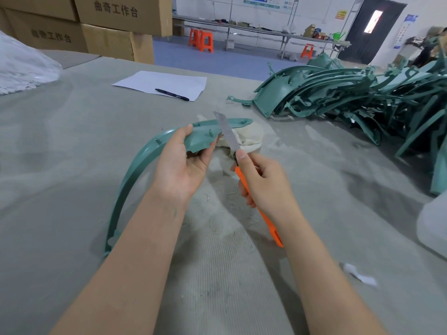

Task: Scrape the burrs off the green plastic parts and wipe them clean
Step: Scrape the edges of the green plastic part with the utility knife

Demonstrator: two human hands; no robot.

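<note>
My left hand [182,160] grips a long curved green plastic part [131,180] near its wider upper end, thumb on top and fingers underneath. The part arcs down to the left and passes behind my left forearm. My right hand [263,182] holds an orange-handled utility knife [267,220]. Its bare steel blade [227,131] points up and lies across the part's edge just right of my left fingers. A cream cloth [249,139] lies on the table behind the blade, partly under the part's far tip.
A big heap of green plastic parts [358,97] fills the right side of the grey felt-covered table [72,146]. A sheet of paper [164,84] with a black pen [171,94] lies further back. Cardboard boxes [108,27] stand at the far left, and a white bag [21,66] sits beside them.
</note>
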